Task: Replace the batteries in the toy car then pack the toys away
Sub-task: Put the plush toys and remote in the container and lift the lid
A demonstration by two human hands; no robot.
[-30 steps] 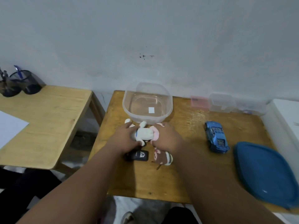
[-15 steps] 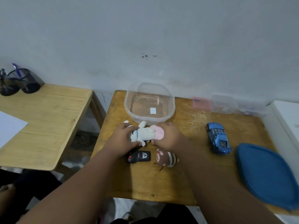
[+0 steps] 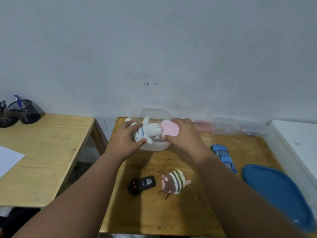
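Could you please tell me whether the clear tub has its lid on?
Open: the clear tub has no lid on; the blue lid lies apart, at the right of the table.

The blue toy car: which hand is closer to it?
Right. The right hand holds the pink plush just left of the blue toy car; the left hand grips the white plush farther left.

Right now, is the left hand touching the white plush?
Touching. The head view shows the left hand gripping the white plush by its head, thumb and fingers curled round it, over the clear tub.
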